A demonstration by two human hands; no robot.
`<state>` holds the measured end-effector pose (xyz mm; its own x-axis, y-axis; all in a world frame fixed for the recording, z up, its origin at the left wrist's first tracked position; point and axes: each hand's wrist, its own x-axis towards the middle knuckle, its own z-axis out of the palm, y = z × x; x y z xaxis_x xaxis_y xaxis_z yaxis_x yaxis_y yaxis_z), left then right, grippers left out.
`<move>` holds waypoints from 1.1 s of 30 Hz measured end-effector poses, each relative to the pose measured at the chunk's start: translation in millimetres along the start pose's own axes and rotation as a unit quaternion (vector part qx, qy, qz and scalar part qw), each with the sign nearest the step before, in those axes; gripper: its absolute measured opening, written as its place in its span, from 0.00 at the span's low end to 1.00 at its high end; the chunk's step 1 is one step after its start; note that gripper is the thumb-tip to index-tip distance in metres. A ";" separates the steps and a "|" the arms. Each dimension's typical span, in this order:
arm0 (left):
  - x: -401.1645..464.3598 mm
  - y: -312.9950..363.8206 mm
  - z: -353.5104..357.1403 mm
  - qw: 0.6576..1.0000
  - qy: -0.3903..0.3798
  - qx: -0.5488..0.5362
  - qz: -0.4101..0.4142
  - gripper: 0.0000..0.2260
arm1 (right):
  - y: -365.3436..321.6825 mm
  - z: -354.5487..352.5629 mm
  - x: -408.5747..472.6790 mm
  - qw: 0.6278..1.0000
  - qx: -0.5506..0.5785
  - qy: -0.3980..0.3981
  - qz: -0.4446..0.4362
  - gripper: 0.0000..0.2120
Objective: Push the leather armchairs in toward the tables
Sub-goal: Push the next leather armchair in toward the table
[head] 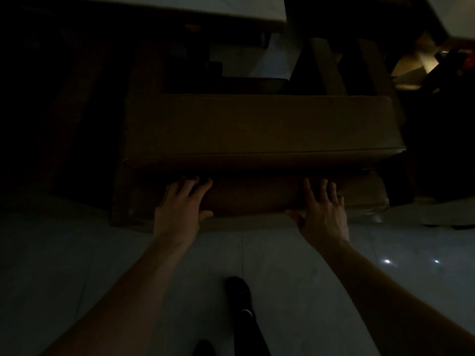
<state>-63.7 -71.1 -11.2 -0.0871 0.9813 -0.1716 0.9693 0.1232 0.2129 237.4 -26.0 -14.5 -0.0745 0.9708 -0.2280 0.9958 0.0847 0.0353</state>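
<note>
In dim light a brown leather armchair (257, 129) stands right in front of me, seen from behind and above. Its padded backrest top runs across the middle of the view. My left hand (180, 204) lies on the backrest's rear edge, fingers over the top and thumb underneath. My right hand (321, 209) grips the same edge further right in the same way. Beyond the chair, a pale table top (226, 9) crosses the upper part of the view, its dark underside over the chair's seat area.
Pale tiled floor (102, 265) spreads below the chair. My dark shoe and trouser leg (241, 301) stand on it between my arms. Dark wooden legs (331, 70) rise beyond the chair at the right. A second table corner (455, 14) shows at the top right.
</note>
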 end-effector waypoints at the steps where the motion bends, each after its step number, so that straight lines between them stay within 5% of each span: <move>1: -0.2 -1.3 -0.3 1.000 0.001 -0.002 0.001 0.32 | -1.4 -0.4 -0.7 1.000 0.001 0.000 0.000 0.42; 33: -2.1 -83.5 -15.8 0.999 0.005 -0.028 0.044 0.33 | -82.8 -2.8 -17.2 0.998 0.000 -0.049 -0.028 0.40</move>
<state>-148.1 -81.1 -13.4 -0.0046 0.9902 -0.1394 0.9591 0.0438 0.2798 156.1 -49.1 -10.8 -0.1247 0.9378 -0.3241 0.9902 0.1384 0.0195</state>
